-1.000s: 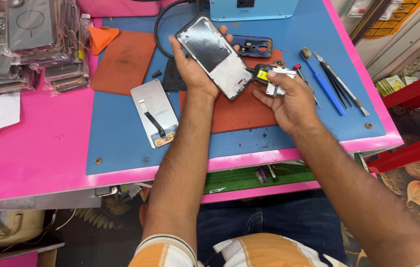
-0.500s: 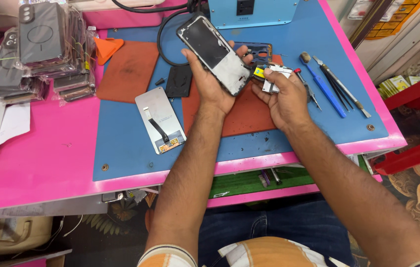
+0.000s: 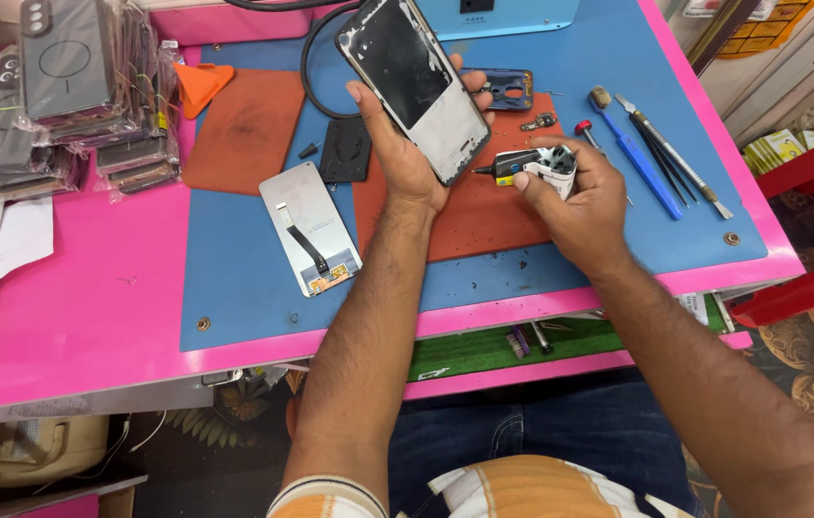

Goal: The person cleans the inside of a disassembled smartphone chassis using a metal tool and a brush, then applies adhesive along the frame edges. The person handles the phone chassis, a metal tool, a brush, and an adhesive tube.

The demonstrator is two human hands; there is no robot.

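Spreading across the pink worktop (image 3: pixel 61 317), a blue mat (image 3: pixel 234 278) carries a rust-coloured pad (image 3: pixel 483 216), a loose phone screen (image 3: pixel 309 227) lying back side up, and a blue brush (image 3: pixel 632 153) beside tweezers (image 3: pixel 675 158). Above the pad, the left hand (image 3: pixel 407 153) has its fingers wrapped around a phone frame (image 3: pixel 414 84), held tilted. Just beside the frame's lower edge, the right hand (image 3: pixel 575 197) has its fingers closed on a small glue tube (image 3: pixel 522 165), its tip pointing at the frame.

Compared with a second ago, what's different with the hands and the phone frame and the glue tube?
The right hand has brought the small black-nozzled glue tube closer, its tip now nearly at the lower edge of the opened phone frame. The left hand keeps holding that frame tilted above the rust-red mat. The loose white display panel and the blue-handled brush lie as before.
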